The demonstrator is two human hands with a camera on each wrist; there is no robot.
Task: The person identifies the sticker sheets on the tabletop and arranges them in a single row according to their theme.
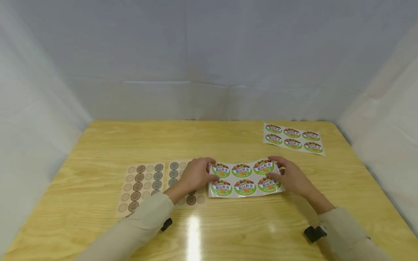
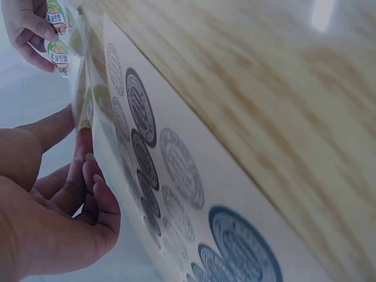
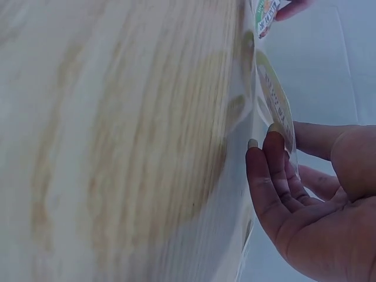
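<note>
A white sheet of oval fruit stickers, green below and colourful above, is stretched between both hands over the table's middle. My left hand pinches its left edge between thumb and fingers. At the right edge, my right hand pinches it the same way, and the sheet bends a little there. The right wrist view shows the thumb and fingers of the right hand on opposite faces of the sheet. Partly beneath the left hand and forearm lies a tan sheet of round stamp-like stickers.
Another tan sheet of round stickers lies farther left, its lower corner covered by the left sleeve. A second fruit sticker sheet rests at the back right of the wooden table. White curtains stand behind and at both sides.
</note>
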